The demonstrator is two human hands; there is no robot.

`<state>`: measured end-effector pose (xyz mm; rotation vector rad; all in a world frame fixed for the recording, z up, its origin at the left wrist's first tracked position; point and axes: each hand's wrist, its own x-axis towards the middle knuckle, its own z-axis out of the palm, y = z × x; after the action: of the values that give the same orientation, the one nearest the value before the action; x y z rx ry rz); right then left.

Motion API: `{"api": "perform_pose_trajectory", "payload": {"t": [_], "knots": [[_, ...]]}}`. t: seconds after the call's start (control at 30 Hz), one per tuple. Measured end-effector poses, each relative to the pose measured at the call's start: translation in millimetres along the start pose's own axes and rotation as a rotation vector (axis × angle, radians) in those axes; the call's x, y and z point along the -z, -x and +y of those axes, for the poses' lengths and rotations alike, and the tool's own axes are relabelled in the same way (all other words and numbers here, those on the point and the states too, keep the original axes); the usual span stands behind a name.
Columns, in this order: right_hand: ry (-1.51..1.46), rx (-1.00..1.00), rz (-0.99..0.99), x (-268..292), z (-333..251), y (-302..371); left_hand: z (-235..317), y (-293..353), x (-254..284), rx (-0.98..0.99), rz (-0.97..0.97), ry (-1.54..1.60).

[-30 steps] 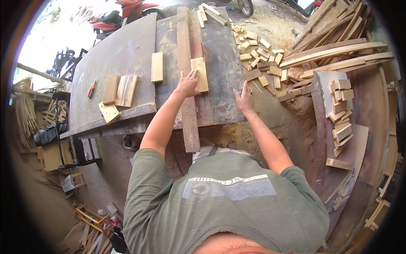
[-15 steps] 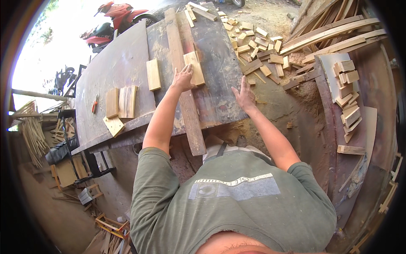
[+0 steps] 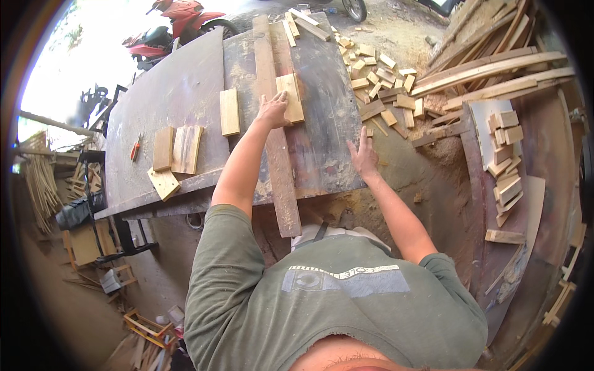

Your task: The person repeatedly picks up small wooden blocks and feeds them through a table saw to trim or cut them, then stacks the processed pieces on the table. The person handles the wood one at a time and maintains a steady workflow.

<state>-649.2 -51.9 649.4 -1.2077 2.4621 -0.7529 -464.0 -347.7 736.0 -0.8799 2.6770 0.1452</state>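
Note:
My left hand [image 3: 273, 112] lies with its fingers extended across a long, dusty brown board [image 3: 270, 80]. Its fingertips touch the near-left part of a pale wooden block [image 3: 293, 99] that rests beside the board. At the table's right edge is my right hand [image 3: 364, 154], fingers apart, with nothing held in it. Whether it touches the edge cannot be made out. Another pale block [image 3: 229, 112] lies left of the board. Farther left are a brown block [image 3: 163, 149], a streaked block [image 3: 187, 149] and a pale block with small dark spots [image 3: 163, 183].
A red-handled tool [image 3: 135, 150] lies on the worn metal-topped table [image 3: 185, 80]. Thin wood strips [image 3: 289, 31] lie at its far end. Beyond the right edge are a heap of offcuts [image 3: 387, 74] and stacked blocks [image 3: 507, 154]. A red motorcycle [image 3: 185, 21] stands behind.
The whole view has shifted slightly, so the table sits a little lower in the picture. My left hand stays at the pale block and my right hand stays by the table's right edge.

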Motion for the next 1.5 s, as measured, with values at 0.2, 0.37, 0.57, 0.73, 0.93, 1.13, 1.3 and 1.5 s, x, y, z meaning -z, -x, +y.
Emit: {"api": "perform_pose_trajectory", "payload": {"t": [0.2,0.37,0.57,0.73,0.93,1.13,1.3,1.5], "knots": [[0.048,0.031,0.050,-5,5,1,-10,-16,0,0.015,0.037,0.026],[0.053,0.025,0.043,-6,6,-1,-19,-27,2,0.013,0.045,0.058],[0.025,0.029,0.062,-8,3,1,-35,-44,-8,0.013,0.103,0.094],[0.025,-0.001,0.051,-4,-1,2,-38,-58,1,-0.001,0.091,0.104],[-0.057,-0.028,0.024,0,-9,-3,-72,-107,15,0.004,0.037,0.075],[-0.073,-0.053,0.007,0,-9,-4,-121,-182,43,-0.021,0.083,0.125],[-0.062,-0.076,-0.017,2,-14,-10,-156,-247,72,-0.033,0.070,0.170],[-0.108,-0.097,-0.035,7,-21,-12,-168,-285,85,-0.160,-0.034,0.148]]}}
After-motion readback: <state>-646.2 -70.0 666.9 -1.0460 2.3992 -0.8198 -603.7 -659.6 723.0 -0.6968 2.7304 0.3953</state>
